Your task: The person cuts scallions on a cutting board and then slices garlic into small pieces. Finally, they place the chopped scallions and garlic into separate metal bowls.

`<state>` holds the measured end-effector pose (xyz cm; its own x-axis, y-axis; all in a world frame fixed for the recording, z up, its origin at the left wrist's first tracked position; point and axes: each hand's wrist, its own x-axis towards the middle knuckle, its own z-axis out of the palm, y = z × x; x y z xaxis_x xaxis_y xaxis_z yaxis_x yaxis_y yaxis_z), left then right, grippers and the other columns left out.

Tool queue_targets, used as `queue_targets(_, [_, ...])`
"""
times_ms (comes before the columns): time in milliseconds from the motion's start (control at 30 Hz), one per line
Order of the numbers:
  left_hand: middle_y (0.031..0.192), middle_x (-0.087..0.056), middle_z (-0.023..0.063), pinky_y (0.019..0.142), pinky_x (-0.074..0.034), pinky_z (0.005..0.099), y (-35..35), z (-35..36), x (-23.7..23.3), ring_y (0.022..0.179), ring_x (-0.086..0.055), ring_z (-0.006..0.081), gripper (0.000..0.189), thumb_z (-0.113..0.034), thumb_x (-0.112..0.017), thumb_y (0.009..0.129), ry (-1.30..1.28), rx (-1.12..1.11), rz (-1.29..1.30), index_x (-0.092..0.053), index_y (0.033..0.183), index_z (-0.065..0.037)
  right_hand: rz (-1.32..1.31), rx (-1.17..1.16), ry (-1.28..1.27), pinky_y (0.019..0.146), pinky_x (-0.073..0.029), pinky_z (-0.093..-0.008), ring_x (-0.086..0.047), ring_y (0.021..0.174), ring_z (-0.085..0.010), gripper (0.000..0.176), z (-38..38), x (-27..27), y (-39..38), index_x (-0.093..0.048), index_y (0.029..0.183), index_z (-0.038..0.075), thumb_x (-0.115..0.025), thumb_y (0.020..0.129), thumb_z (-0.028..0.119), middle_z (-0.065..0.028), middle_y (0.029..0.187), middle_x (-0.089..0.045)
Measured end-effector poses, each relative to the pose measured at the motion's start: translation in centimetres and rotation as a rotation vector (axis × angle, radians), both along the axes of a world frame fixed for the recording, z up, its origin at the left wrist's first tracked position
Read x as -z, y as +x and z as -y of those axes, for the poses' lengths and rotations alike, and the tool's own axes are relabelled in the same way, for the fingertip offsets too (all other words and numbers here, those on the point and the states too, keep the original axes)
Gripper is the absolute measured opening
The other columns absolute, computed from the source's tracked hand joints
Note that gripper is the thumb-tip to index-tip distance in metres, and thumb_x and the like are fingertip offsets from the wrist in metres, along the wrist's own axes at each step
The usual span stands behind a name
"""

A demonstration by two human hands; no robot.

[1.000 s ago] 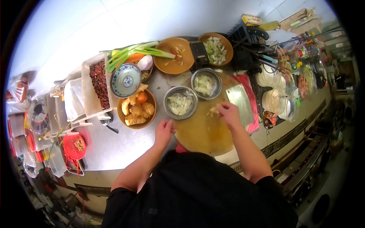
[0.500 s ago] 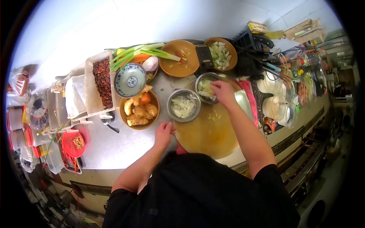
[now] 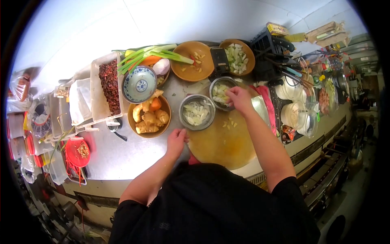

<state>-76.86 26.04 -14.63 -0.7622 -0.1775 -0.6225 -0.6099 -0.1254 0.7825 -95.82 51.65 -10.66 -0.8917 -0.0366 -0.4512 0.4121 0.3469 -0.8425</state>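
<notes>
My right hand [image 3: 239, 99] reaches into the right side of a metal bowl [image 3: 213, 99] of chopped pale green scallion or leek pieces. Its fingertips are pinched together among the pieces; whatever is between them is hidden. At the left edge of the round cutting board [image 3: 219, 148], my left hand [image 3: 176, 142] is closed, fingers curled and thumb side up. I cannot make out anything in it. Between the hands stands a second metal bowl [image 3: 197, 128] with sliced white onion-like pieces [image 3: 196, 113]. A few small pale yellow slices [image 3: 229, 123] lie on the board.
A brown bowl of ginger [image 3: 149, 120] stands left of the metal bowls, beside a blue-and-white bowl [image 3: 139, 96]. Behind are green onions [image 3: 160, 52] and brown bowls [image 3: 183, 52]. A cleaver-like blade [image 3: 260, 109] and pink cloth [image 3: 266, 101] lie right of the board.
Almost nothing differs. My right hand stays at the metal bowl with its fingertips shifted slightly, and my left hand has moved a touch to the right and up.
</notes>
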Motion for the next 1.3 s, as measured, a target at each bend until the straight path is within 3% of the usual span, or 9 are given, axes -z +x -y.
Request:
queue_targets(233, [0.081, -0.067, 0.0108, 0.066, -0.051, 0.0293, -0.1, -0.2, 0.1, 0.069, -0.063, 0.0161, 0.026, -0.024, -0.058, 0.098, 0.048, -0.007, 0.005, -0.061, 0.096, 0.002, 0.067, -0.085, -0.207, 0.061, -0.051, -0.0265, -0.064, 0.067, -0.0139, 0.024, 4.1, -2.8, 3.4, -0.066, 0.103, -0.002, -0.063, 0.094, 0.019, -0.005, 0.084, -0.066])
queue_targets(433, [0.082, -0.067, 0.0107, 0.068, -0.05, 0.0291, -0.9, -0.5, -0.3, 0.069, -0.063, 0.0164, 0.026, -0.024, -0.057, 0.099, 0.037, 0.012, 0.007, -0.061, 0.097, 0.002, 0.114, 0.036, -0.213, 0.081, -0.053, -0.0302, -0.066, 0.091, -0.017, 0.034, 3.0, -4.3, 4.2, -0.066, 0.118, 0.002, -0.066, 0.093, 0.024, -0.0083, 0.099, -0.07])
queue_targets(500, [0.082, -0.067, 0.0107, 0.068, -0.049, 0.0291, -1.0, -0.6, -0.4, 0.069, -0.063, 0.0165, 0.026, -0.024, -0.057, 0.099, 0.039, 0.014, 0.023, -0.061, 0.097, 0.002, -0.081, -0.087, 0.259, 0.078, -0.052, -0.0352, -0.066, 0.085, -0.026, 0.035, 0.1, -4.7, 4.7, -0.068, 0.11, 0.0, -0.068, 0.087, 0.026, -0.0149, 0.098, -0.07])
queue_targets(633, [0.086, -0.068, 0.0089, 0.063, -0.045, 0.0284, -0.7, -0.4, 0.5, 0.073, -0.062, 0.0161, 0.029, -0.03, -0.056, 0.098, 0.07, 0.04, 0.022, -0.061, 0.104, -0.002, -0.069, -0.399, 0.655, 0.083, -0.051, -0.0404, -0.063, 0.088, -0.0344, 0.034, -1.6, -1.7, 9.1, -0.068, 0.107, 0.003, -0.07, 0.083, 0.026, -0.0173, 0.102, -0.067])
queue_targets(700, [0.086, -0.068, 0.0089, 0.062, -0.045, 0.0283, -0.7, -0.7, 0.4, 0.072, -0.062, 0.0158, 0.028, -0.03, -0.057, 0.097, 0.063, 0.032, 0.026, -0.061, 0.102, -0.002, -0.434, -0.369, 0.87, 0.087, -0.05, -0.0432, -0.062, 0.097, -0.0358, 0.028, -0.9, 1.1, 11.3, -0.068, 0.102, 0.004, -0.07, 0.08, 0.022, -0.0163, 0.102, -0.065])
queue_targets(967, [0.084, -0.068, 0.0075, 0.059, -0.044, 0.027, -0.8, -0.9, 0.1, 0.068, -0.062, 0.0142, 0.025, -0.027, -0.057, 0.098, 0.071, 0.038, 0.0, -0.061, 0.098, -0.003, -0.249, -0.268, 0.466, 0.078, -0.051, -0.0423, -0.063, 0.087, -0.0326, 0.018, -2.6, 6.1, 12.6, -0.068, 0.092, 0.001, -0.068, 0.077, 0.012, -0.0164, 0.093, -0.065])
queue_targets(1100, [0.083, -0.068, 0.007, 0.058, -0.043, 0.0264, -0.9, -0.9, 0.0, 0.068, -0.061, 0.0138, 0.024, -0.027, -0.056, 0.098, 0.078, 0.024, -0.004, -0.061, 0.096, -0.004, 0.12, -0.059, 0.119, 0.071, -0.052, -0.036, -0.066, 0.074, -0.0272, 0.016, 0.1, 0.5, 10.4, -0.07, 0.096, 0.001, -0.066, 0.083, 0.01, -0.0156, 0.083, -0.069])
queue_targets(1200, [0.082, -0.068, 0.0097, 0.062, -0.047, 0.0284, -1.0, -1.0, -0.1, 0.069, -0.062, 0.0158, 0.025, -0.025, -0.057, 0.098, 0.067, 0.026, -0.003, -0.061, 0.096, -0.001, -0.068, -0.126, -0.09, 0.072, -0.052, -0.0316, -0.067, 0.076, -0.0208, 0.021, 3.8, -0.6, 9.5, -0.071, 0.103, 0.002, -0.066, 0.087, 0.015, -0.0146, 0.089, -0.072])
queue_targets(1300, [0.083, -0.068, 0.0129, 0.067, -0.052, 0.0306, -1.2, -1.1, -0.5, 0.072, -0.064, 0.0179, 0.026, -0.023, -0.057, 0.099, 0.061, 0.039, -0.008, -0.06, 0.096, 0.003, -0.165, -0.298, 0.061, 0.073, -0.052, -0.0302, -0.067, 0.077, -0.0164, 0.024, 5.9, -1.8, 8.5, -0.071, 0.107, 0.002, -0.066, 0.089, 0.016, -0.0141, 0.093, -0.073])
